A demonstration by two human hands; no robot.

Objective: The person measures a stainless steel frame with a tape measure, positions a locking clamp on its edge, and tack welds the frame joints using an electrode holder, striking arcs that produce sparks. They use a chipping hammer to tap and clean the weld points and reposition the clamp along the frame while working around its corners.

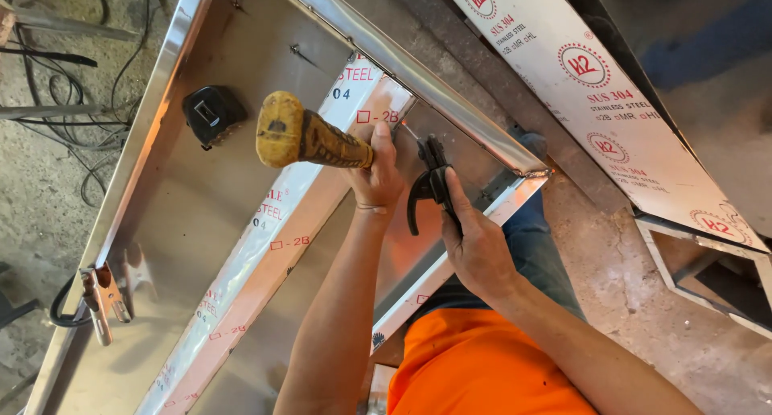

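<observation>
I see my own bright orange shirt [474, 367], blue jeans [531, 238] below it, both forearms bare, and a thin band [371, 209] round one wrist.

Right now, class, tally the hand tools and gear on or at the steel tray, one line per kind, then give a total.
Hammer with yellow handle, held in the left hand: 1
Black electrode holder, under the right hand: 1
Black tape measure: 1
Metal clamp on the tray edge: 1
Total: 4
</observation>
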